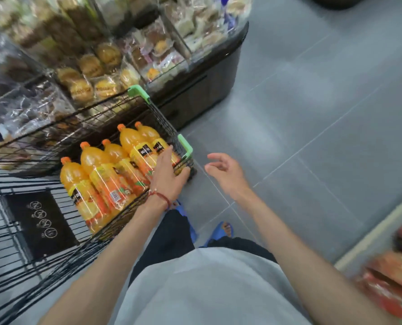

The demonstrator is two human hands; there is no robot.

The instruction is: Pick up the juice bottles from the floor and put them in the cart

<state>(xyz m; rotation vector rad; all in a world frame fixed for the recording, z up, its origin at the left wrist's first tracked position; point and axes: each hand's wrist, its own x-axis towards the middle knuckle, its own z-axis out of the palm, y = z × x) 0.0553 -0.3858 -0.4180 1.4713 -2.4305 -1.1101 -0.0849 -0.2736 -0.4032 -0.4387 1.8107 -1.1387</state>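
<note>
1. Head view: five juice bottles (pixel 106 181) with orange caps lie side by side in the cart (pixel 54 141), caps pointing toward its far wall, filling the corner nearest the person.
2. Left hand (pixel 169 170) rests flat on the bottles at the cart's near corner, fingers spread and laid over the labels, thumb hooked around the wire rim; it grips nothing that can be made out. A red string band (pixel 161 198) circles its wrist.
3. Right hand (pixel 225 172) hangs in the air just outside the cart, beyond the green corner guard (pixel 186 146), fingers loosely curled and apart, holding nothing.
4. A second green guard (pixel 139 93) caps the cart's far corner.
5. Grey tiled floor (pixel 324 113) spreads out past the cart's near corner, with blue sandals (pixel 222 231) on it below the hands.
6. Behind the cart, a dark display stand (pixel 202 85) carries wrapped baked goods (pixel 94 71), blurred.
</note>
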